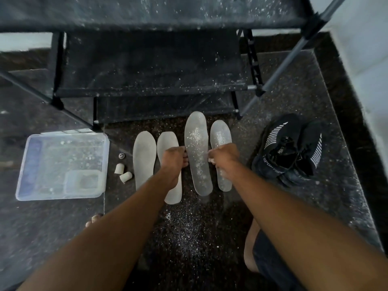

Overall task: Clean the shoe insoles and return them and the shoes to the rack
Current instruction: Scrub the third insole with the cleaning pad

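Forearms: reaching up from the bottom edge, crossing over the powder-strewn floor.
Left hand: curling onto the left edge of the long powdered insole at frame centre.
Right hand: pinching its right edge, overlapping the short insole.
Other insoles: two lying left, one clear, one partly under the left hand.
Shoes: sitting at right.
Plastic tray: lying at left.
Rack: standing above.

Your left hand and right hand pinch the powder-dusted insole by its edges; black shoes sit on the floor.
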Demonstrator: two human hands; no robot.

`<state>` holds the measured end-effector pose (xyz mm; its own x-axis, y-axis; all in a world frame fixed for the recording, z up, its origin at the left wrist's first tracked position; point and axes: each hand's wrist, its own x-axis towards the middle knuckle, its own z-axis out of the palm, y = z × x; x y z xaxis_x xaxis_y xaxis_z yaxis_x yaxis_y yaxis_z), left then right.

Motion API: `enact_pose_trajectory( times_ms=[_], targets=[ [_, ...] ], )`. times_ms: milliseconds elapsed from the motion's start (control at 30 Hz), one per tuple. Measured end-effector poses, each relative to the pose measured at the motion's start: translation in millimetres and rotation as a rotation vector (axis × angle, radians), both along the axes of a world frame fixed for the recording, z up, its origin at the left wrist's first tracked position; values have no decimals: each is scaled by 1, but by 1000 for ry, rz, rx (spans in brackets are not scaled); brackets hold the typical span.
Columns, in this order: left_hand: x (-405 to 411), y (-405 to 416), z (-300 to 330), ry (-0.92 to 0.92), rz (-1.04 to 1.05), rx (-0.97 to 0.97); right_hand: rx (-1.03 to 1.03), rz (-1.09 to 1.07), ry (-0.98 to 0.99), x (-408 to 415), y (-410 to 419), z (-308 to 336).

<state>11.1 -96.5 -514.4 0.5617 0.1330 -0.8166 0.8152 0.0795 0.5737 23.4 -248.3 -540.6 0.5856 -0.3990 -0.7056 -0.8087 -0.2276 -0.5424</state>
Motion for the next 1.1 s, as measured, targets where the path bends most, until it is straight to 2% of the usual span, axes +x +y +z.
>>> enact_pose_trajectory(
  times_ms=[167, 300, 500, 700, 933, 1100],
  targets=[
    [-14, 12, 64, -69, 0, 10, 131, -45, -39, -18, 8, 84],
    [-35, 19, 128, -130, 63, -64, 195, -5, -125, -36, 21, 154],
    [-78, 27, 228, -204, 97, -444, 188, 74, -297, -62, 31, 256],
    [-124, 44, 290, -269, 95, -540, 267, 253, -406, -114, 30, 338],
    [-182, 61, 302, -300, 54, -585, 301, 420, -706, -175, 29, 376],
    [-191, 55, 296, -290, 0, -601, -1, 533, -834, -171, 40, 363]
  ],
)
